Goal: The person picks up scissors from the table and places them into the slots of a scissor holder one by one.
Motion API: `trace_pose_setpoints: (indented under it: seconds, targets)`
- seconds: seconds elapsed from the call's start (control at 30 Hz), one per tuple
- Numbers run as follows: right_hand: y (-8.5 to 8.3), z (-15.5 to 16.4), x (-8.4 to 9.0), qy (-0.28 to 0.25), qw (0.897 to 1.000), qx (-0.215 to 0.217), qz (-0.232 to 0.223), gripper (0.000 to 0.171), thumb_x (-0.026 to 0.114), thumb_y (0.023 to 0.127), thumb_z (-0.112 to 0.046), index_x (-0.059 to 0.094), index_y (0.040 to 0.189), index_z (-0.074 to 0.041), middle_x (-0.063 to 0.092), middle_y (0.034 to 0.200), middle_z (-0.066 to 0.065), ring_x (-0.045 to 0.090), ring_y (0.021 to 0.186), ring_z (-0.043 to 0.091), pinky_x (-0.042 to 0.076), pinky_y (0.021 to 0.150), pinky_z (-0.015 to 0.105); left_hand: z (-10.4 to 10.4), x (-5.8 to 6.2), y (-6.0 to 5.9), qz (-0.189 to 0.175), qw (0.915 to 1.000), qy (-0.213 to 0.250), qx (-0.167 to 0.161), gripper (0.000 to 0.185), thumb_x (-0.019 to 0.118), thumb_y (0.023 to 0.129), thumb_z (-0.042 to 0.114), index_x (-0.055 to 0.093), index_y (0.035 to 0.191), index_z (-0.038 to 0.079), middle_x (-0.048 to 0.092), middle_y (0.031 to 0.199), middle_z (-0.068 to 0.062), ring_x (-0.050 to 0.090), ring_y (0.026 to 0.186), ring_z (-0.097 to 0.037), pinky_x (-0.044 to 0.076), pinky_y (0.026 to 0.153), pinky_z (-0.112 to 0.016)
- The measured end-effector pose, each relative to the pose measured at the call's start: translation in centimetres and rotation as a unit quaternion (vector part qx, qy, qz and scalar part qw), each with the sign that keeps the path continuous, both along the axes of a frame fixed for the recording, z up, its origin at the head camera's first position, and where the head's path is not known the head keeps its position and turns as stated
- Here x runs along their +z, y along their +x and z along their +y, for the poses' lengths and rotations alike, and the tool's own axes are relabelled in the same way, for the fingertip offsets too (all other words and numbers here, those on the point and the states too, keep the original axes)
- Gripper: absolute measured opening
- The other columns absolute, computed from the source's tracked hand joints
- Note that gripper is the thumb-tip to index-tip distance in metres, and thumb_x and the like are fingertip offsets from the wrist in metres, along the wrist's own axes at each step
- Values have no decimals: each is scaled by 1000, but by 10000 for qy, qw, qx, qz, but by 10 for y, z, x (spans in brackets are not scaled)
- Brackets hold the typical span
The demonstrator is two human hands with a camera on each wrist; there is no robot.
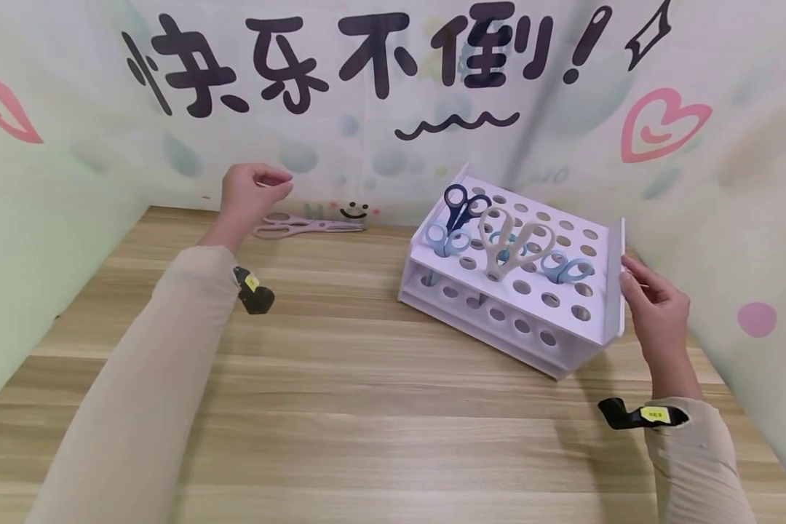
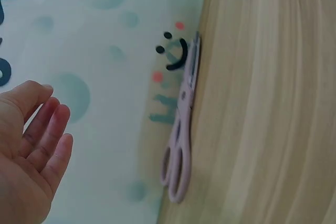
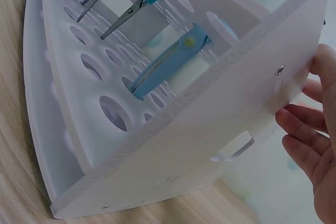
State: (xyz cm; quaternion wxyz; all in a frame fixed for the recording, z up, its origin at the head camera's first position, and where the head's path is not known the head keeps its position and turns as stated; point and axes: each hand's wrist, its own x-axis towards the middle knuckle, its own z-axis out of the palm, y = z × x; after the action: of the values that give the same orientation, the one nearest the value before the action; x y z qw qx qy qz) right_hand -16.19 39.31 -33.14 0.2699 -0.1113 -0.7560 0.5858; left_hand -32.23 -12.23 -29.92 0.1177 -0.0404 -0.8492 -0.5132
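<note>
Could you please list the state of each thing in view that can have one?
Left hand: empty, fingers loosely curled, above the pink scissors.
Pink scissors: closed, lying flat on the table by the wall.
Rack: upright on the table, partly filled.
Scissors in the rack: standing blades down, handles up.
Right hand: fingers straight, touching the rack's side panel.

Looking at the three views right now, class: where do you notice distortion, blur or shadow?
Head view: wide-angle bending curves the table edges; soft shadows lie under both arms. Left wrist view: the left hand is close and soft, the pink scissors slightly blurred. Right wrist view: the white rack fills the picture, its side wall shaded grey, beside the right hand.
</note>
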Motion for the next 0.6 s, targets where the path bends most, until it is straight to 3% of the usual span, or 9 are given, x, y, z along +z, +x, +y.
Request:
trace_pose_setpoints:
  seconds: [0.37, 0.6]
  targets:
    - [-1, 1, -2, -121, 9999, 8, 89, 33, 64, 85, -11, 63, 118, -5, 63, 102, -8, 54, 81, 7, 45, 64, 7, -23, -32, -5, -488, 9983, -185, 252, 28, 60, 86, 12, 62, 108, -5, 64, 102, -13, 54, 83, -10, 45, 82, -26]
    - [-1, 1, -3, -111, 9999, 11, -26, 34, 63, 86, -13, 61, 120, -6, 62, 104, -9, 54, 84, 7, 45, 66, 7, -38, -52, -7, -703, 9969, -331, 100, 34, 62, 87, 16, 59, 112, -6, 58, 112, -22, 53, 88, -13, 44, 77, -20]
